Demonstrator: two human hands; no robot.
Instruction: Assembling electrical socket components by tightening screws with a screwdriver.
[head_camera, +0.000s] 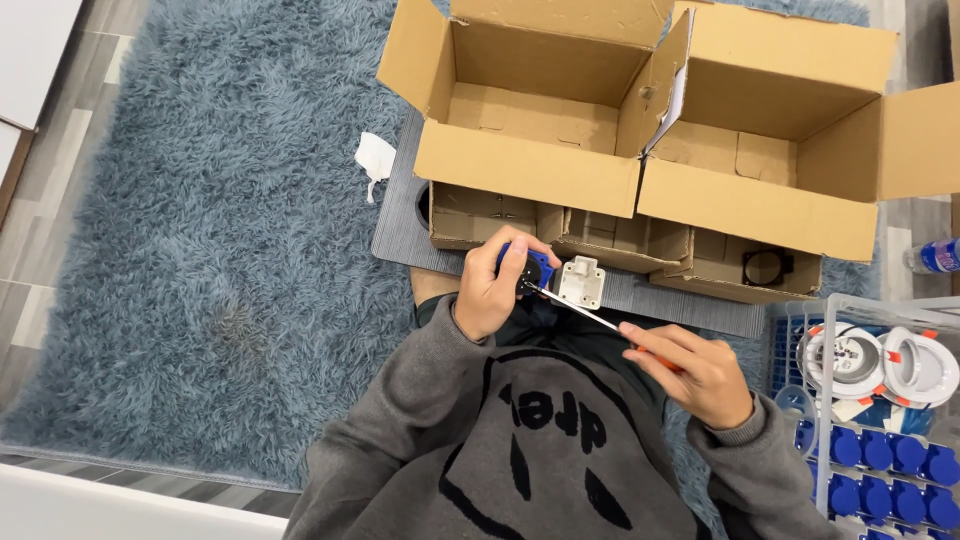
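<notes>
My left hand (492, 286) grips a small blue socket part (536, 266) just above my lap. My right hand (695, 372) holds a screwdriver (590, 316) with an orange handle; its thin metal shaft runs up and left, and its tip meets the blue part. A small white plastic housing (581, 281) lies right beside the blue part, on the grey mat (395, 225). Grey sleeves cover both forearms.
Two open cardboard boxes (530, 165) (755, 205) stand on the mat ahead of me, on a shaggy blue rug (210, 220). A clear crate (880, 410) at the right holds several blue sockets and white round lamps. A crumpled white scrap (375, 160) and a bottle (935, 256) lie nearby.
</notes>
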